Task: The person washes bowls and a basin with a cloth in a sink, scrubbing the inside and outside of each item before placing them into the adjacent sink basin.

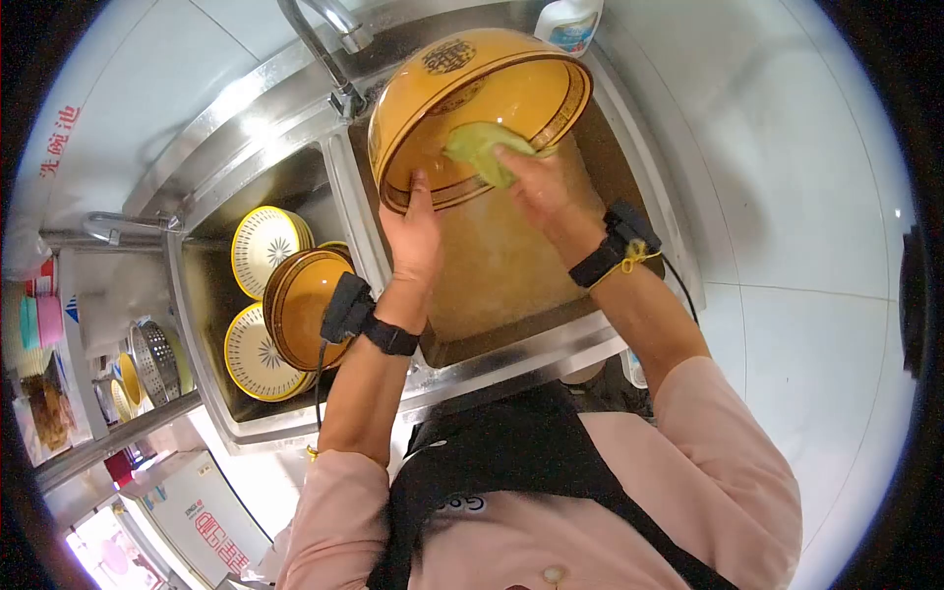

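Note:
A large yellow-orange bowl (551, 84) with a dark patterned rim is tilted on its side above the right sink basin, its opening toward me. My left hand (413, 231) grips its lower left rim, thumb on the inside and the other fingers hidden behind it. In my right hand (543, 187) is a green cloth (482, 149), pressed against the inside of the bowl near the lower rim; some of those fingers are hidden by the cloth. Cloudy brownish water (501, 275) fills the basin below.
Patterned bowls (264, 241) and stacked brown bowls (320, 285) sit in the left basin (211, 324). Faucets (339, 84) stand behind the sinks. A white bottle (568, 22) is at the back right. Shelves with a metal colander (152, 362) are at the left.

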`<state>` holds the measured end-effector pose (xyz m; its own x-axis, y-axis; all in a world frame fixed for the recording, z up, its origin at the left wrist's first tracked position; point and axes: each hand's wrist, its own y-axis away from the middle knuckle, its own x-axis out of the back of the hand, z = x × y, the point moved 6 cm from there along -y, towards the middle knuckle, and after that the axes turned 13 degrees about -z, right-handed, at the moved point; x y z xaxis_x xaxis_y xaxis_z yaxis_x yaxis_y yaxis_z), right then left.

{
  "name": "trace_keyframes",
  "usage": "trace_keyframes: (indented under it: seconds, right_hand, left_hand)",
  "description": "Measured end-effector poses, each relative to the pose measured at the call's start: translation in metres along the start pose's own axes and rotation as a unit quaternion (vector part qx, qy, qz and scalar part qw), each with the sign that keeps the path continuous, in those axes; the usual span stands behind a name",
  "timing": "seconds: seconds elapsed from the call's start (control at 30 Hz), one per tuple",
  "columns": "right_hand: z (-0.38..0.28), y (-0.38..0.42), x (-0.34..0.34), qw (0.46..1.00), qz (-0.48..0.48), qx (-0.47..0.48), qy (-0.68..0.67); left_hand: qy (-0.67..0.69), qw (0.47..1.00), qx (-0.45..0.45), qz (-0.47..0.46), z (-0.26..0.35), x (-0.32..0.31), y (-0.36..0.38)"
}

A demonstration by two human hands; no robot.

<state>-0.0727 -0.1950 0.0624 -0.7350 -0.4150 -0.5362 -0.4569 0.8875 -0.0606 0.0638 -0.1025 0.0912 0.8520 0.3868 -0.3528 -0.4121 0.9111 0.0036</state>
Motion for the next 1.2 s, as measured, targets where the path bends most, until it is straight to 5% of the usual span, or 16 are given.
trace_keyframes:
  seconds: [0.1, 0.17, 0.27, 0.37, 0.43, 0.5, 0.63, 0.73, 0.8, 0.9, 1.03, 1.13, 1.2]
  right_hand:
    - [0.030, 0.012, -0.004, 0.991, -0.043, -0.106, -0.073]
    - [0.030, 0.024, -0.008, 0.975, -0.154, -0.157, -0.033]
    - [0.030, 0.028, 0.031, 0.976, -0.104, -0.177, -0.070]
    - [0.040, 0.028, 0.064, 0.968, -0.035, -0.213, -0.127]
    - [-0.004, 0.019, 0.021, 0.971, -0.037, -0.150, -0.181]
    - [-0.020, 0.015, -0.001, 0.967, -0.031, -0.087, -0.236]
    - [0.013, 0.021, 0.002, 0.964, -0.135, -0.181, -0.140]
    - [0.035, 0.040, -0.002, 0.933, -0.134, -0.199, -0.270]
    - [0.009, 0.060, -0.024, 0.966, -0.033, -0.172, -0.190]
    - [-0.020, 0.079, -0.048, 0.983, -0.029, -0.071, -0.168]
    - [-0.012, 0.065, -0.004, 0.986, 0.001, -0.167, -0.003]
    - [-0.016, 0.066, -0.023, 0.990, -0.053, -0.120, 0.058]
    - [-0.019, 0.081, -0.032, 0.958, 0.033, -0.240, 0.154]
  left_hand:
    - [0.072, 0.997, 0.017, 0.017, -0.010, 0.003, -0.001]
    - [0.081, 0.996, 0.020, 0.023, -0.006, 0.004, 0.001]
    - [0.124, 0.992, 0.023, 0.029, 0.003, 0.012, 0.004]
    - [0.151, 0.980, 0.102, -0.075, -0.020, 0.032, 0.007]
    - [0.222, 0.924, 0.275, -0.148, -0.061, 0.041, 0.025]
    - [0.230, 0.917, 0.300, -0.130, -0.065, 0.029, 0.044]
    - [0.253, 0.900, 0.336, -0.111, -0.076, 0.015, 0.065]
    - [0.284, 0.898, 0.316, -0.116, -0.082, 0.012, 0.067]
    - [0.296, 0.900, 0.301, -0.112, -0.078, 0.013, 0.067]
    - [0.299, 0.907, 0.272, -0.119, -0.064, 0.016, 0.065]
    - [0.216, 0.933, 0.280, -0.068, -0.044, 0.041, 0.080]
    - [0.162, 0.948, 0.267, -0.057, -0.021, 0.054, 0.090]
    - [0.170, 0.948, 0.254, -0.083, -0.010, 0.065, 0.100]
